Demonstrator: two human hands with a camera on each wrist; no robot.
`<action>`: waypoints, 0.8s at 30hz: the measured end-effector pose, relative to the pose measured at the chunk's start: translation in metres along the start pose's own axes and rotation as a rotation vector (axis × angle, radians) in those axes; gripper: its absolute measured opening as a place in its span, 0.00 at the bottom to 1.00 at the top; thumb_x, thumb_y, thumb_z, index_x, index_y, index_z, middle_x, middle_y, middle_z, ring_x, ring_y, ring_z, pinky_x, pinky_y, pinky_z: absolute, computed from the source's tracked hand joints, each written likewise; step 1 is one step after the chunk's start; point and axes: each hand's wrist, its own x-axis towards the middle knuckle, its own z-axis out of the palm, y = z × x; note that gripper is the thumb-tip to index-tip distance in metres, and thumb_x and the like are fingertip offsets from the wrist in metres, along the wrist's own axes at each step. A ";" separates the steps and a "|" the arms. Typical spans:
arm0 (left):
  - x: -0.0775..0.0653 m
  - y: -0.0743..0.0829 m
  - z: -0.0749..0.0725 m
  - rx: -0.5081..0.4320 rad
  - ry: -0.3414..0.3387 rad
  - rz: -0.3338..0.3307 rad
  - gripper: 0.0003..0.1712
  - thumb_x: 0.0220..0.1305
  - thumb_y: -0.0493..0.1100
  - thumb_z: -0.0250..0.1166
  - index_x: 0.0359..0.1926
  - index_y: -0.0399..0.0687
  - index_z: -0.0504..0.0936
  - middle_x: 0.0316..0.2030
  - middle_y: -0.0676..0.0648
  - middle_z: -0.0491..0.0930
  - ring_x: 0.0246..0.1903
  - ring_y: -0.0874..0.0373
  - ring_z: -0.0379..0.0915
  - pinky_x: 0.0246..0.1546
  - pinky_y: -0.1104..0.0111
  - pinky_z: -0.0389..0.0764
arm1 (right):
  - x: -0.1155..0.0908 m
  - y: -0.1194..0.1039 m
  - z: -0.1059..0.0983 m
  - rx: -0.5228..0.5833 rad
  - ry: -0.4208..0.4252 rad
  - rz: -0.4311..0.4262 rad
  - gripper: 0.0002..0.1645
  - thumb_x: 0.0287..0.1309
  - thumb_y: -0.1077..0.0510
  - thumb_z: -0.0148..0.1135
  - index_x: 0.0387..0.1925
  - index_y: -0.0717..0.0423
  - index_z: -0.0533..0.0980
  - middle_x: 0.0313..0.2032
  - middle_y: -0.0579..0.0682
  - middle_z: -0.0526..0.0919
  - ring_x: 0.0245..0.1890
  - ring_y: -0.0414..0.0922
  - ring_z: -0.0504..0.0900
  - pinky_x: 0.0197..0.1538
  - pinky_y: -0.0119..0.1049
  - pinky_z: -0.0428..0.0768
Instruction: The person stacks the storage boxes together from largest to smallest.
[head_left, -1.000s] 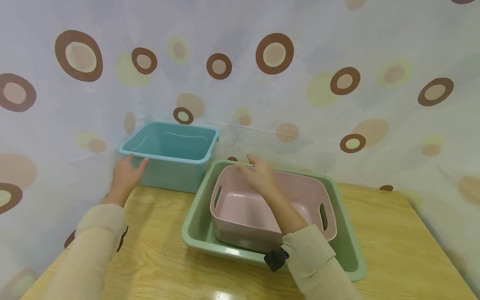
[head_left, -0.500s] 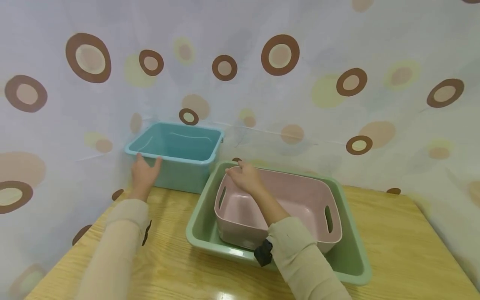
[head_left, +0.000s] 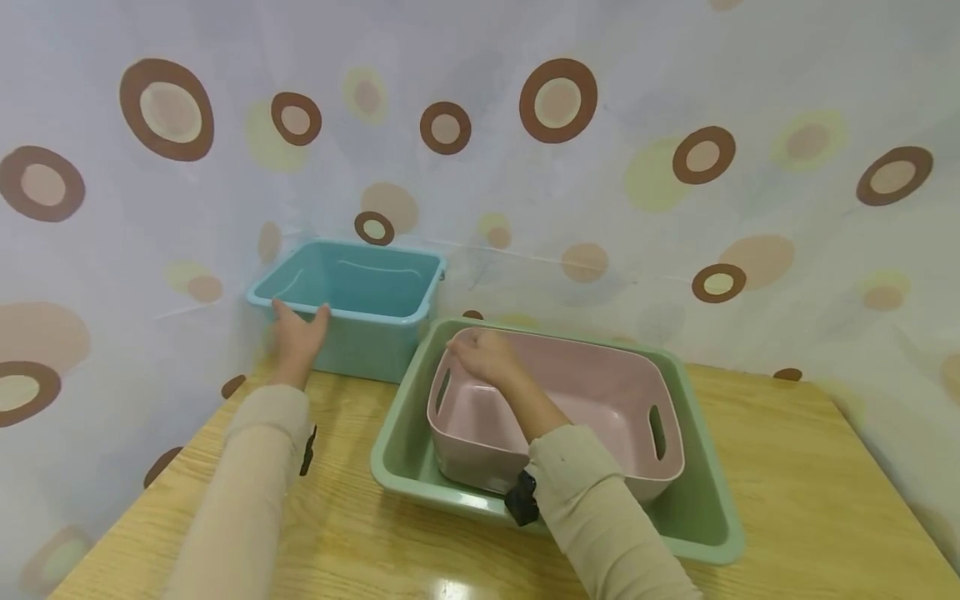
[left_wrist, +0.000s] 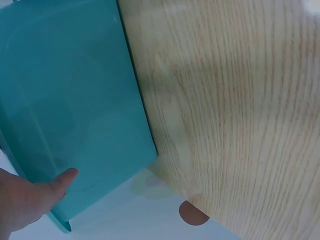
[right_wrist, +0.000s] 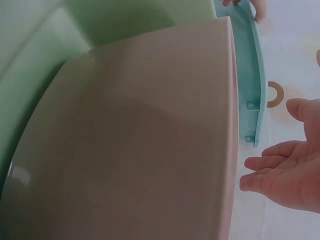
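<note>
My left hand point(head_left: 297, 343) is at the front left corner of a light blue plastic bin point(head_left: 367, 346), thumb and fingers spread apart. In the left wrist view its thumb point(left_wrist: 55, 189) lies over the bin's outer wall near the rim; the other fingers are mostly hidden. My right hand point(head_left: 489, 358) hovers over the back left part of a pink basket point(head_left: 480, 467) with cut-out handles. The right wrist view shows that hand's fingers loosely bent, holding nothing. The pink basket sits inside a larger green basin point(head_left: 401, 417).
All the containers stand on a light wooden table point(head_left: 795, 475). Behind and to the left hangs a white sheet point(head_left: 480, 192) printed with brown circles. The blue bin is close to this sheet, left of the green basin. A black device point(head_left: 522, 498) is on my right wrist.
My left hand has moved right and in to the blue bin's corner. My right hand has come slightly down and left over the pink basket. The containers appear unmoved.
</note>
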 end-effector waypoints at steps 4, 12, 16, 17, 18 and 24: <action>-0.001 0.003 0.001 -0.026 -0.016 -0.003 0.54 0.66 0.59 0.47 0.68 0.39 0.18 0.71 0.31 0.31 0.71 0.37 0.33 0.70 0.49 0.46 | 0.001 0.002 0.002 -0.024 0.002 -0.036 0.23 0.62 0.49 0.50 0.47 0.63 0.75 0.55 0.63 0.76 0.59 0.57 0.71 0.59 0.50 0.72; -0.001 0.003 0.003 -0.012 -0.012 0.006 0.52 0.66 0.56 0.48 0.69 0.38 0.21 0.71 0.31 0.32 0.71 0.39 0.33 0.71 0.51 0.45 | 0.000 0.003 0.004 -0.053 0.013 -0.067 0.18 0.61 0.50 0.51 0.34 0.62 0.73 0.47 0.63 0.79 0.53 0.57 0.75 0.54 0.49 0.74; -0.001 0.005 0.002 0.040 -0.025 0.015 0.50 0.67 0.56 0.46 0.70 0.36 0.24 0.71 0.31 0.34 0.71 0.38 0.35 0.70 0.50 0.48 | -0.002 0.002 0.003 -0.035 0.010 -0.066 0.15 0.60 0.51 0.50 0.31 0.60 0.72 0.42 0.61 0.79 0.48 0.55 0.76 0.51 0.48 0.75; -0.001 0.005 0.002 0.048 -0.027 0.019 0.50 0.67 0.56 0.46 0.70 0.36 0.25 0.71 0.31 0.35 0.71 0.38 0.35 0.70 0.50 0.49 | -0.002 0.002 0.003 -0.030 0.008 -0.063 0.14 0.60 0.51 0.50 0.31 0.59 0.72 0.42 0.61 0.79 0.49 0.55 0.76 0.51 0.48 0.75; -0.001 0.005 0.001 0.058 -0.026 0.021 0.49 0.67 0.56 0.46 0.70 0.35 0.26 0.71 0.31 0.36 0.71 0.38 0.36 0.69 0.50 0.50 | -0.003 0.002 0.003 -0.026 0.002 -0.061 0.14 0.60 0.51 0.49 0.30 0.59 0.72 0.41 0.60 0.79 0.47 0.54 0.76 0.50 0.47 0.75; -0.001 0.005 -0.001 0.132 -0.037 0.053 0.48 0.68 0.57 0.44 0.71 0.34 0.30 0.70 0.28 0.41 0.69 0.35 0.41 0.67 0.48 0.54 | -0.003 0.002 0.001 -0.019 -0.018 -0.057 0.15 0.61 0.51 0.48 0.32 0.59 0.72 0.42 0.60 0.79 0.47 0.54 0.76 0.51 0.48 0.74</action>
